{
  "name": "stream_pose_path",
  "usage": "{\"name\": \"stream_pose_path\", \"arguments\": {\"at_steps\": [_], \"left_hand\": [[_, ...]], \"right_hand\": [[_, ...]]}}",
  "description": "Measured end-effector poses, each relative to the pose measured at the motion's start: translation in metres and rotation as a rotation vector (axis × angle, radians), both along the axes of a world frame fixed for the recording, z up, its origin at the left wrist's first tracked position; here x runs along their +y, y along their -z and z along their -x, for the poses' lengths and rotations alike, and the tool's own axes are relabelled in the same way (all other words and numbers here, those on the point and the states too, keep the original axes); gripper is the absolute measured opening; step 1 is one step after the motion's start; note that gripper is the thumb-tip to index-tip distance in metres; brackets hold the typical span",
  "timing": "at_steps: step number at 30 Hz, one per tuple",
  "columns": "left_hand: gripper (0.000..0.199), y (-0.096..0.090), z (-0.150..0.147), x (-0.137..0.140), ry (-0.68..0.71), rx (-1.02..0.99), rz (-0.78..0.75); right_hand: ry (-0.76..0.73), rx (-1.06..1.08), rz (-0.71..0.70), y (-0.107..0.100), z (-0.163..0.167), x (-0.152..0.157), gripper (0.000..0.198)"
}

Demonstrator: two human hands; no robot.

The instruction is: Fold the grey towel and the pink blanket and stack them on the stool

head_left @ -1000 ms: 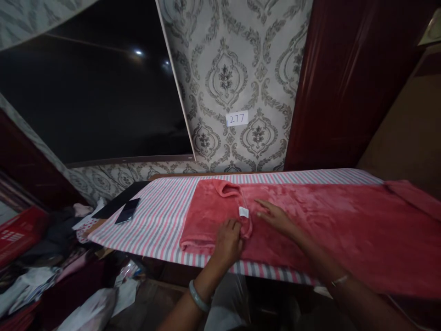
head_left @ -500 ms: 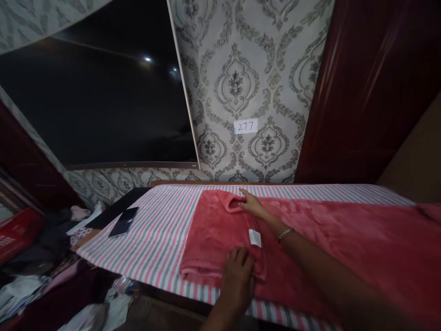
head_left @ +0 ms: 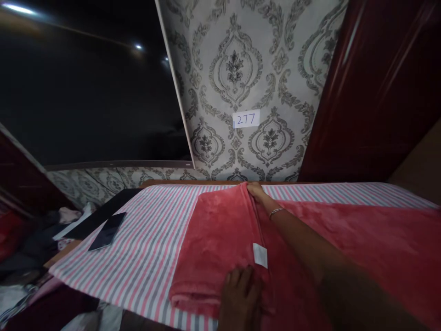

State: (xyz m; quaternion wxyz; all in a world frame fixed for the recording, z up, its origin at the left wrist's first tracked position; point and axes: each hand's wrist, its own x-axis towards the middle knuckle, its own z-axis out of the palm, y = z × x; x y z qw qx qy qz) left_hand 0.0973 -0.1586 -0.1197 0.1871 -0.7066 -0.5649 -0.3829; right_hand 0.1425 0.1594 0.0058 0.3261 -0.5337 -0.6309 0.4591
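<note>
A plush red blanket (head_left: pixel 220 230) lies on a striped cloth, its left end folded into a thick stack and the rest stretched flat to the right. My right hand (head_left: pixel 255 190) pinches the far right corner of the stack and holds it slightly raised. At the near right edge, the curled fingers of my left hand (head_left: pixel 239 294) are closed on the stack; its thumb is hidden. A white label (head_left: pixel 260 255) sticks out from the stack's right edge, between my hands.
The striped cloth (head_left: pixel 138 248) covers the table. A dark phone (head_left: pixel 107 231) lies at its left. A large television (head_left: pixel 96 101) and a paper marked 277 (head_left: pixel 245 118) are on the wall behind. Heaped clothes (head_left: pixel 65 294) lie below, at left.
The turned-over far corner of the stack has been pulled straight and flat by my right hand. My left hand stays at the near edge. The view has moved closer.
</note>
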Motion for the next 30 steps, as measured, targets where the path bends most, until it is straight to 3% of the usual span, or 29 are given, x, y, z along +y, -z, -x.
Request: {"name": "stream_pose_path", "arguments": {"at_steps": [6, 10, 14, 17, 22, 27, 30], "left_hand": [[0.04, 0.002, 0.001, -0.003, -0.001, 0.023, 0.085], [0.045, -0.005, 0.0, -0.004, 0.005, 0.011, 0.097], [0.052, -0.022, 0.001, -0.006, 0.043, -0.027, 0.129], [0.056, -0.04, 0.002, -0.009, 0.072, -0.039, 0.116], [0.055, -0.063, -0.009, -0.01, 0.128, 0.032, 0.076], [0.05, -0.054, -0.028, -0.003, 0.212, 0.175, 0.302], [0.046, -0.047, -0.034, -0.001, 0.17, 0.175, 0.289]], "right_hand": [[-0.23, 0.048, 0.193, -0.01, -0.025, 0.001, 0.021], [-0.296, 0.038, 0.174, -0.009, -0.04, -0.01, 0.039], [-0.198, -0.002, -0.021, 0.0, -0.025, -0.025, 0.064], [-0.115, -0.027, -0.171, 0.0, -0.013, -0.03, 0.07], [-0.02, -0.071, -0.297, -0.012, -0.035, -0.022, 0.072], [0.056, -0.22, -0.244, 0.002, -0.081, -0.028, 0.064], [0.064, -0.303, -0.228, 0.016, -0.092, -0.037, 0.062]]}}
